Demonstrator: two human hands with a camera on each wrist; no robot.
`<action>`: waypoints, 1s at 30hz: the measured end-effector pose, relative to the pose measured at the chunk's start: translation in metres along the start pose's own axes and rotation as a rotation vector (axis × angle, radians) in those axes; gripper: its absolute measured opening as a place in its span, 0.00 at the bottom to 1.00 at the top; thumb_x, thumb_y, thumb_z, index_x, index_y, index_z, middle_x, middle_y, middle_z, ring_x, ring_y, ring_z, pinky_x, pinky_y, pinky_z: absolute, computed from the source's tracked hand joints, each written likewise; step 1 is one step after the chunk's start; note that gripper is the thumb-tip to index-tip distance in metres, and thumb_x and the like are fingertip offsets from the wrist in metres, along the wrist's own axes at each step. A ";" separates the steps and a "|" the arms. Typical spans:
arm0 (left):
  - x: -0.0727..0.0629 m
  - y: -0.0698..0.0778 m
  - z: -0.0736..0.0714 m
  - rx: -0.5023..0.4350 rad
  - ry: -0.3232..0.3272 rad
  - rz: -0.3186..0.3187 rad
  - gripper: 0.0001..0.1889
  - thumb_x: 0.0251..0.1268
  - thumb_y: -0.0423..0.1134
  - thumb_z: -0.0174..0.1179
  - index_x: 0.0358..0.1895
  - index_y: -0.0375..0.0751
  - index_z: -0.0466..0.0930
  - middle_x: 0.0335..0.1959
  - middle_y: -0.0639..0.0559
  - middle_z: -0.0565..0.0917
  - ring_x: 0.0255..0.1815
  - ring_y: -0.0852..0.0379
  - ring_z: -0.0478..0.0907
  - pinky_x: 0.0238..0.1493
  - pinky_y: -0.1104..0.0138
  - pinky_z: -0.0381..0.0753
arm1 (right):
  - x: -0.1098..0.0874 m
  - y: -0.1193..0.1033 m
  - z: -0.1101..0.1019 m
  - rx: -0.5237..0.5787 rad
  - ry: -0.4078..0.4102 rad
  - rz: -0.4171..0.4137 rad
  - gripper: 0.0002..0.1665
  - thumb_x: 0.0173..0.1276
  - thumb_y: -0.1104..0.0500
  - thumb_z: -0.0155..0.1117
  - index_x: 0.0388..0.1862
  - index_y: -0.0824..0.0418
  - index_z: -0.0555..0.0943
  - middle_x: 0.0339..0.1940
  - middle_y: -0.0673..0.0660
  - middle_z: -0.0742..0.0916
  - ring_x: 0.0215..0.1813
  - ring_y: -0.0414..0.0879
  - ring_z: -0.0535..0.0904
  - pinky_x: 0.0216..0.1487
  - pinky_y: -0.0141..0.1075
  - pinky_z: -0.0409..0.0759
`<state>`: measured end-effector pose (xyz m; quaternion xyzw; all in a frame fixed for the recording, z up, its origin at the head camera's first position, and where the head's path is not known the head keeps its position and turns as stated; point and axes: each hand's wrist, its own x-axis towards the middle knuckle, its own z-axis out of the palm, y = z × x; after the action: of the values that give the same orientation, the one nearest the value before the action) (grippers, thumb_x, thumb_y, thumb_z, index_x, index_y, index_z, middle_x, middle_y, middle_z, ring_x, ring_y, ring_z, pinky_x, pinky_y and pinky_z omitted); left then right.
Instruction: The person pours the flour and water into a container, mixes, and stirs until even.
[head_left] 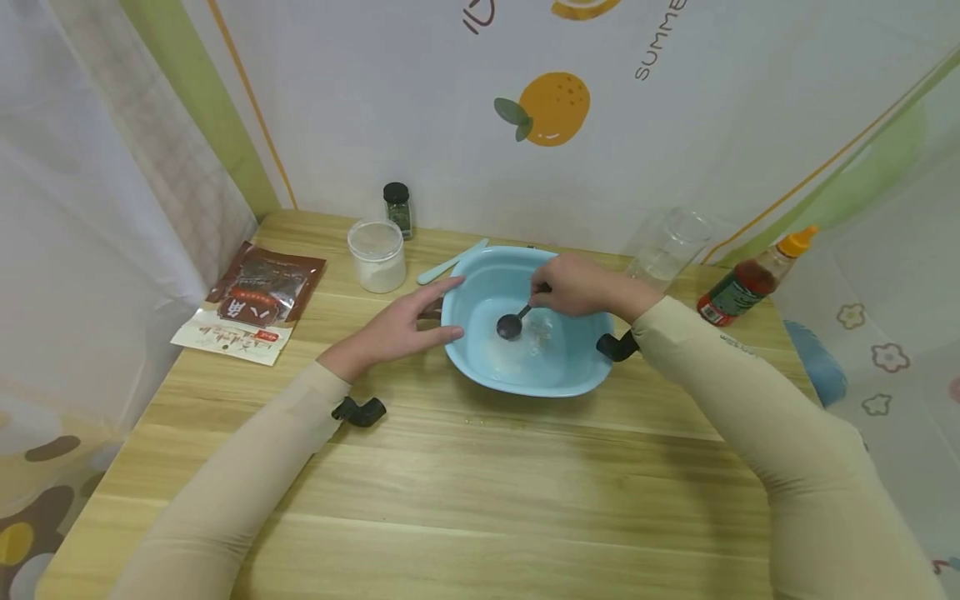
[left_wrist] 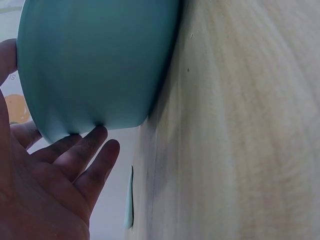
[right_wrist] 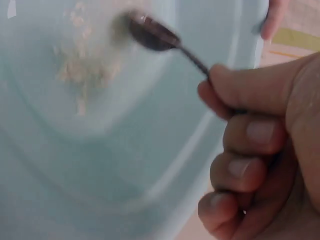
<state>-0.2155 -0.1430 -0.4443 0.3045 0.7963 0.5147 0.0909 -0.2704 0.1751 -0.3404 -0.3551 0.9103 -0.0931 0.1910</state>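
A light-blue basin (head_left: 525,379) stands on the wooden table, with a whitish patch and pale bits on its bottom. At its left side my left hand (head_left: 405,327) holds the rim: thumb and forefinger reach over the edge. The other fingers (left_wrist: 82,157) lie against the outer wall in the left wrist view. My right hand (head_left: 573,285) reaches over the basin and grips a dark spoon (head_left: 509,326) by its handle. In the right wrist view the spoon's bowl (right_wrist: 152,32) is beside the pale bits (right_wrist: 82,70), somewhat blurred.
Left of the basin are a brown-and-white packet (head_left: 258,300), a clear jar (head_left: 377,258) of white powder, a black-capped spice jar (head_left: 398,210) and a pale-blue utensil (head_left: 452,262). To the right stand a clear glass (head_left: 671,246) and a red sauce bottle (head_left: 753,283). Curtains hang behind.
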 end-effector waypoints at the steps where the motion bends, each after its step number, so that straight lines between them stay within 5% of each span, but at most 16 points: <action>1: 0.000 0.000 0.000 0.001 0.000 0.000 0.46 0.80 0.44 0.71 0.91 0.41 0.56 0.85 0.39 0.69 0.75 0.39 0.80 0.76 0.48 0.80 | 0.000 0.002 -0.001 -0.017 0.018 0.023 0.11 0.84 0.59 0.68 0.40 0.62 0.91 0.36 0.56 0.91 0.33 0.47 0.81 0.40 0.44 0.82; 7: 0.000 -0.001 0.000 0.001 0.000 -0.002 0.45 0.80 0.44 0.71 0.91 0.41 0.56 0.85 0.39 0.69 0.75 0.39 0.80 0.76 0.47 0.80 | -0.001 0.006 -0.004 -0.096 0.045 0.101 0.12 0.84 0.57 0.67 0.41 0.60 0.92 0.37 0.53 0.91 0.36 0.49 0.83 0.44 0.47 0.84; 15: -0.001 0.000 0.000 0.001 0.003 -0.013 0.46 0.79 0.45 0.71 0.91 0.42 0.56 0.86 0.39 0.68 0.75 0.38 0.80 0.76 0.47 0.80 | 0.000 -0.007 0.000 -0.030 -0.079 -0.031 0.11 0.85 0.54 0.69 0.45 0.58 0.92 0.38 0.53 0.92 0.36 0.45 0.81 0.42 0.44 0.82; 20: -0.001 0.000 0.000 -0.005 0.001 -0.017 0.46 0.79 0.45 0.71 0.91 0.42 0.56 0.86 0.39 0.68 0.75 0.38 0.80 0.76 0.47 0.80 | -0.003 -0.006 -0.002 -0.032 -0.142 -0.046 0.10 0.84 0.56 0.70 0.43 0.59 0.92 0.36 0.55 0.91 0.35 0.45 0.80 0.42 0.44 0.81; 30: 0.000 0.000 0.000 -0.011 -0.003 -0.002 0.46 0.79 0.44 0.71 0.91 0.40 0.55 0.86 0.37 0.67 0.75 0.36 0.80 0.76 0.46 0.80 | -0.009 0.012 -0.012 -0.159 0.016 0.074 0.11 0.82 0.59 0.67 0.38 0.59 0.91 0.31 0.51 0.89 0.32 0.47 0.80 0.39 0.45 0.81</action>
<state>-0.2152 -0.1431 -0.4446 0.3040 0.7937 0.5184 0.0945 -0.2769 0.1908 -0.3309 -0.3344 0.9289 -0.0163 0.1584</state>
